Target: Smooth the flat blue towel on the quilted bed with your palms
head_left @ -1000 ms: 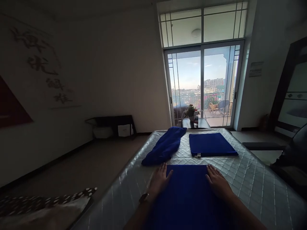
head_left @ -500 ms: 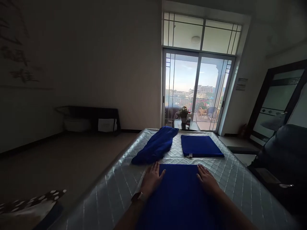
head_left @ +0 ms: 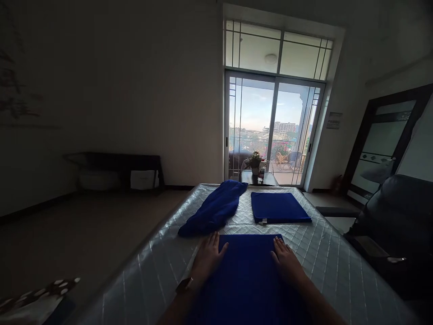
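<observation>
A blue cloth (head_left: 246, 280) lies flat in front of me, its far edge straight. My left hand (head_left: 208, 253) rests palm down at its far left corner, fingers stretched out and thumb on the fabric. At the far right corner my right hand (head_left: 286, 257) lies the same way, fingers extended. Beyond them, a folded blue cloth (head_left: 280, 207) with a small white tag sits to the right. A loose, crumpled blue cloth (head_left: 214, 207) is heaped to the left, close to my left fingertips. The near end of the flat cloth runs out of view.
Everything lies on a table with a silvery quilted cover (head_left: 158, 266). A dark leather chair (head_left: 399, 212) stands at the right. A small table (head_left: 267, 178) with a potted plant (head_left: 255, 162) is past the far end, before glass sliding doors. A polka-dotted fabric (head_left: 50, 289) shows at lower left.
The view has shifted slightly, so everything appears a little further left. Both hands stay flat at the cloth's far corners, and the cloths look unchanged.
</observation>
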The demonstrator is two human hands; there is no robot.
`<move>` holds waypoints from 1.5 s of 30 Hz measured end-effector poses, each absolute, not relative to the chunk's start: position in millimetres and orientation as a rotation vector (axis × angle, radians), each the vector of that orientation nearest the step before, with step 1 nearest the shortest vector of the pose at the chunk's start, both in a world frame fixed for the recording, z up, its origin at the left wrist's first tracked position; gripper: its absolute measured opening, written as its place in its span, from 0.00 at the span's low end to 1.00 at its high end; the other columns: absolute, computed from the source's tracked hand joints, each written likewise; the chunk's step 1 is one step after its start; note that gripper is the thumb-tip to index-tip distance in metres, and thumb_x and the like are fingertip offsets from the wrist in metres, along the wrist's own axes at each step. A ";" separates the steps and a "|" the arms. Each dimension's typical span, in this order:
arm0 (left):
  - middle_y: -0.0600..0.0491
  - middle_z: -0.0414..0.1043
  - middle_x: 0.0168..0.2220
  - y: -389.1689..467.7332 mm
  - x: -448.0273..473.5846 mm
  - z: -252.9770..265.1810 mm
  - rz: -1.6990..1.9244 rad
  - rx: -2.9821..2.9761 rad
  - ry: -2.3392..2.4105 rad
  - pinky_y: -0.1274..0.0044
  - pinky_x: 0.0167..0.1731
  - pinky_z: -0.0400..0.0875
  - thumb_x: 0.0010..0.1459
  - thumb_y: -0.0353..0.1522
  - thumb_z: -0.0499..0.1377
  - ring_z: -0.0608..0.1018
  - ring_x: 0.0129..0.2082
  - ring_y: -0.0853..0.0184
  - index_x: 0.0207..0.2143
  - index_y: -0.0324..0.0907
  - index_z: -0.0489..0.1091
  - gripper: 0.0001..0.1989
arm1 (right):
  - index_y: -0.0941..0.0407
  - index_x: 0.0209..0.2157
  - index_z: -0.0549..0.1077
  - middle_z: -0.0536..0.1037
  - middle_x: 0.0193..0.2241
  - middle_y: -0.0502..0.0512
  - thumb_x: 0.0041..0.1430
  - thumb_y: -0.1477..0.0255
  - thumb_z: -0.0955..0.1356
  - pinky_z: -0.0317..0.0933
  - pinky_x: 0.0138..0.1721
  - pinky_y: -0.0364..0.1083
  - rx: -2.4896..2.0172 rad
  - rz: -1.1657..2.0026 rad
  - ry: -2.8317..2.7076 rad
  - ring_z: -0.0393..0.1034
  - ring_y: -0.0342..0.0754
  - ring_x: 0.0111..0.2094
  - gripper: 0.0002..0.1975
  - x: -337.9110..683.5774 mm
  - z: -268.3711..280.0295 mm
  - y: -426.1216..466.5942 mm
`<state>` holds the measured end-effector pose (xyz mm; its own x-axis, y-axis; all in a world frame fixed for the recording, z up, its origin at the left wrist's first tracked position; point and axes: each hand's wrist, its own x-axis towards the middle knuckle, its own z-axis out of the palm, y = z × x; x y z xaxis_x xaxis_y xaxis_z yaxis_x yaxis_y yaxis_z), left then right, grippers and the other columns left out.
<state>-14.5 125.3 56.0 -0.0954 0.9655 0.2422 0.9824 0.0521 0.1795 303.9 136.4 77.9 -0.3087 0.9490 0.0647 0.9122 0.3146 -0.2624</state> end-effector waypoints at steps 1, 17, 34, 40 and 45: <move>0.37 0.58 0.70 126.1 -15.0 54.6 -0.463 -2.071 -2.231 0.62 0.69 0.53 0.68 0.53 0.40 0.59 0.71 0.53 0.68 0.29 0.58 0.41 | 0.65 0.71 0.50 0.49 0.73 0.60 0.71 0.59 0.50 0.38 0.71 0.53 -1.703 0.274 -2.365 0.39 0.51 0.73 0.35 304.5 77.5 135.7; 0.36 0.59 0.70 129.2 -16.4 60.0 -0.321 -2.050 -2.212 0.56 0.66 0.58 0.69 0.50 0.39 0.63 0.69 0.50 0.68 0.32 0.59 0.38 | 0.64 0.71 0.48 0.46 0.73 0.58 0.71 0.59 0.50 0.33 0.72 0.52 -1.687 0.377 -2.323 0.35 0.49 0.74 0.35 310.6 81.1 128.2; 0.43 0.67 0.67 165.2 181.0 59.2 -0.617 -2.649 -1.411 0.58 0.64 0.66 0.73 0.38 0.41 0.67 0.68 0.57 0.66 0.43 0.62 0.25 | 0.60 0.70 0.56 0.52 0.72 0.61 0.66 0.70 0.56 0.38 0.72 0.56 -1.522 0.309 -2.370 0.41 0.56 0.73 0.32 318.1 63.5 139.5; 0.45 0.61 0.70 156.5 109.4 52.2 -0.376 -2.433 -1.775 0.57 0.67 0.60 0.73 0.45 0.39 0.61 0.71 0.58 0.69 0.43 0.56 0.29 | 0.64 0.71 0.51 0.50 0.72 0.60 0.70 0.61 0.50 0.36 0.72 0.54 -1.626 0.409 -2.287 0.40 0.52 0.73 0.34 315.4 72.5 136.7; 0.45 0.66 0.67 142.6 40.6 48.1 -0.363 -2.224 -1.908 0.60 0.65 0.63 0.72 0.48 0.39 0.67 0.68 0.57 0.68 0.43 0.60 0.31 | 0.66 0.70 0.51 0.49 0.72 0.60 0.70 0.61 0.48 0.36 0.72 0.53 -1.641 0.390 -2.335 0.38 0.51 0.73 0.35 315.9 78.1 134.0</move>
<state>40.6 142.6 48.1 0.1425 0.9416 0.3051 0.9878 -0.1547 0.0161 315.9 134.0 78.1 -0.3279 0.9430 0.0578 0.8730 0.3258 -0.3630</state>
